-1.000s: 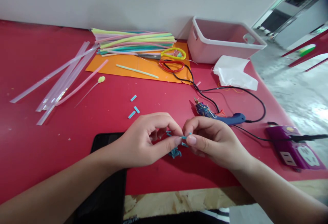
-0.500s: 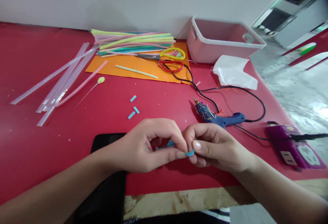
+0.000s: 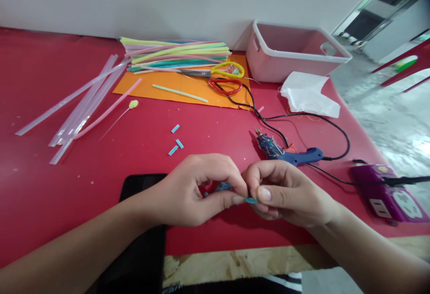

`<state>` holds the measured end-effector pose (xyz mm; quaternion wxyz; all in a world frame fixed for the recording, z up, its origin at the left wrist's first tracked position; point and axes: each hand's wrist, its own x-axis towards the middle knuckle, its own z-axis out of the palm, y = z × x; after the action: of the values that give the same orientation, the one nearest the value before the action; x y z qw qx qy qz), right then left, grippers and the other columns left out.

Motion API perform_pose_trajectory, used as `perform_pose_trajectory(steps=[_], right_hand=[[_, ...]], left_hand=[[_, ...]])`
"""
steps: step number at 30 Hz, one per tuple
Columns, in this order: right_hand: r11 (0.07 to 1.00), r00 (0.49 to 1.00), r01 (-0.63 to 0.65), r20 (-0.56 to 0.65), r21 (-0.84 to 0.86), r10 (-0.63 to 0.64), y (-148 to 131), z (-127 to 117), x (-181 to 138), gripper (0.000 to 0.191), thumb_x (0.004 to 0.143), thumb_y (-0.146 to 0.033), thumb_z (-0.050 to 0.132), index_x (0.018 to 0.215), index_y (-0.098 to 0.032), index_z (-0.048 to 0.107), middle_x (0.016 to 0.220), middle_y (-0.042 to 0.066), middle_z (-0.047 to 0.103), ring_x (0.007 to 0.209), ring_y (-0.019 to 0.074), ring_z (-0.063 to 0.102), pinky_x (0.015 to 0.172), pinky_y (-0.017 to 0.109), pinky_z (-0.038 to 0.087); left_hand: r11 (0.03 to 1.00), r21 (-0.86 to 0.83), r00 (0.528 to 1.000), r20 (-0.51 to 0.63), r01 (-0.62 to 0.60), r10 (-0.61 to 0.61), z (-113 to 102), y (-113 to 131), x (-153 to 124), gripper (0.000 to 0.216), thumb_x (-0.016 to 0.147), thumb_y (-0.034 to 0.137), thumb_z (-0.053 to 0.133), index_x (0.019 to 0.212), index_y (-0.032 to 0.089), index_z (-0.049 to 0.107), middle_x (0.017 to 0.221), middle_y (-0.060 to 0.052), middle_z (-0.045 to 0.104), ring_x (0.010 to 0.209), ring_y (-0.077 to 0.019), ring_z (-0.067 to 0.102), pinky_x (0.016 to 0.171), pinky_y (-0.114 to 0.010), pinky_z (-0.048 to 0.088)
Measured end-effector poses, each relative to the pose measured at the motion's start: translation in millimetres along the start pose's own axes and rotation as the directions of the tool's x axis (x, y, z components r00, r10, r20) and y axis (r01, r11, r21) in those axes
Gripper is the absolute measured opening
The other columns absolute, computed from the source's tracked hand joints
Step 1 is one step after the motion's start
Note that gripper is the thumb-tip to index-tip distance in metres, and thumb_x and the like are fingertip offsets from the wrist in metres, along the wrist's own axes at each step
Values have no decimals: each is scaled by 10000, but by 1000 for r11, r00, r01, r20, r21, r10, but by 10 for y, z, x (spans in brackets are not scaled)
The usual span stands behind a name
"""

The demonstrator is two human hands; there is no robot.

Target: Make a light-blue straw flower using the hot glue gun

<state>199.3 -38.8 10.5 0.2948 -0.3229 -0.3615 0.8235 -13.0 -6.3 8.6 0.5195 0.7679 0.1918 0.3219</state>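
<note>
My left hand [image 3: 208,191] and my right hand [image 3: 285,193] meet near the table's front edge. A small blue strip [image 3: 251,200] is pinched between the thumbs and forefingers of both hands. Behind my left thumb, a clump of blue pieces [image 3: 223,187] shows through the gap; whether it lies on the table or in the hand I cannot tell. Several short blue pieces [image 3: 175,128] lie on the red table beyond my left hand. A blue hot glue gun [image 3: 285,153] rests on its side just past my right hand.
Scissors [image 3: 225,79] and a bundle of pipe cleaners [image 3: 178,56] lie on orange card [image 3: 134,86]. Clear glue sticks [image 3: 90,94] are at left. A plastic bin [image 3: 289,63] stands behind white paper [image 3: 311,94]. A purple power strip [image 3: 389,193] sits right; a black phone [image 3: 134,253] lies beneath my left forearm.
The blue strip now looks flatter and longer between my fingertips, where it curved before. My right hand has shifted slightly right; the table's objects stay in place.
</note>
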Motion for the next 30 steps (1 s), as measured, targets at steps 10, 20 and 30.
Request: perform_pose_trajectory(steps=[10, 20, 30], right_hand=[[70, 715, -115, -131, -991, -687, -401, -511, -414, 233, 846, -274, 669, 1073, -245, 714, 972, 83, 761, 805, 205, 702, 549, 267, 514], [-434, 892, -297, -86, -851, -443, -279, -893, -519, 475, 737, -73, 460, 1151, -243, 621, 1003, 76, 720, 941, 275, 694, 844, 433, 482], [-317, 665, 106, 304, -942, -682, -421, -573, -240, 302, 806, -245, 632, 1095, -243, 545, 877, 57, 666, 741, 218, 631, 605, 319, 474]], left_hand=[[930, -116, 881, -296, 349, -368, -40, -51, 3, 144, 872, 293, 683, 841, 153, 697, 776, -31, 664, 636, -111, 566, 540, -212, 444], [777, -472, 730, -334, 417, -596, -74, -88, 27, 87, 822, 275, 742, 813, 189, 750, 666, 44, 636, 465, -21, 374, 412, -164, 240], [721, -622, 626, -440, 305, -644, 44, -94, 114, 163, 786, 358, 808, 845, 216, 753, 767, 41, 680, 516, -17, 418, 442, -127, 300]])
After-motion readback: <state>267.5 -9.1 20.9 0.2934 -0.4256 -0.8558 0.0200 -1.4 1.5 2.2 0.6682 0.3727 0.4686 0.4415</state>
